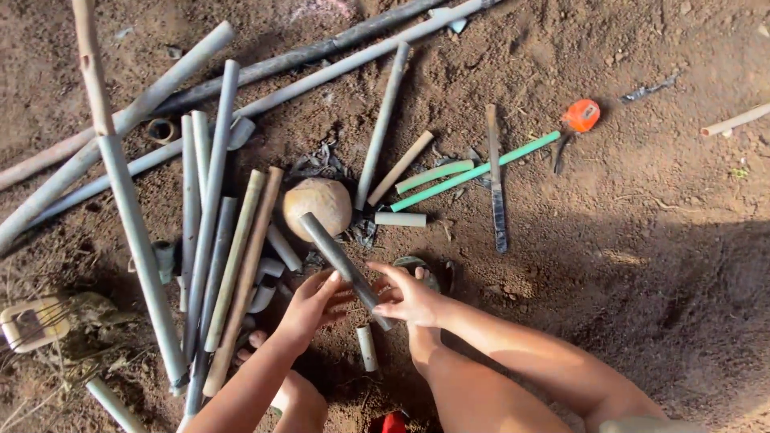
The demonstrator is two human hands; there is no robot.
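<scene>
Your left hand and right hand are both wrapped around the short dark grey pipe piece, which slants up from between your hands with its top end resting against the round brownish stone. Keep both grips firm near the lower end so the piece does not roll off the stone, and steady it before pressing. Mind the long grey pipes lying just beside your left wrist and the small pale offcut near your knee.

A short dark grey pipe piece lies slanted, one end against a round stone.
</scene>
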